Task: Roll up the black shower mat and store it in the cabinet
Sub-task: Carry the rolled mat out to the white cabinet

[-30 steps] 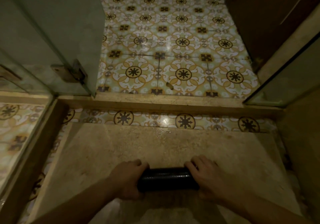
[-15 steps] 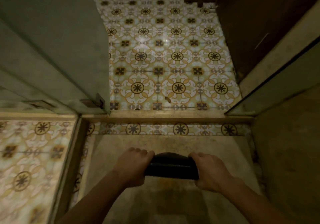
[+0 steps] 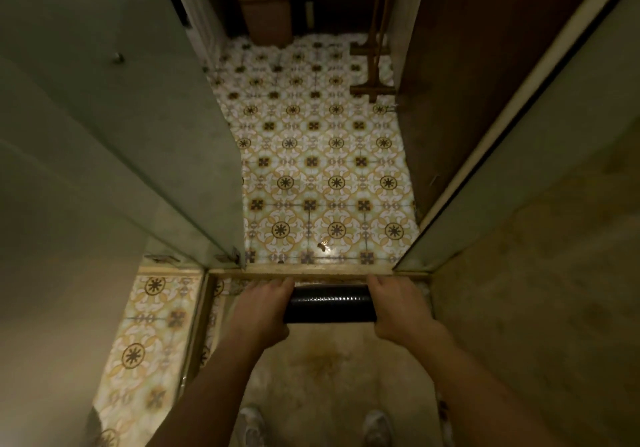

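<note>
The black shower mat (image 3: 329, 304) is a tight horizontal roll held in the air above the shower floor, just in front of the raised threshold. My left hand (image 3: 260, 311) grips its left end and my right hand (image 3: 398, 308) grips its right end. Both fists wrap around the roll and hide its ends. Below, the beige shower floor (image 3: 325, 370) lies bare, with my two feet at the bottom edge. No cabinet can be made out with certainty.
An open glass shower door (image 3: 114, 141) stands at the left, a glass panel (image 3: 519, 155) at the right. Beyond the threshold (image 3: 311, 270) lies patterned tile floor (image 3: 322, 169). A brown bin (image 3: 266, 18) stands at the far wall, a wooden rack (image 3: 372, 62) and dark door at the right.
The rolled mat has risen off the shower floor in both hands. The view has lifted, so more of the bathroom beyond the threshold shows and my feet appear below.
</note>
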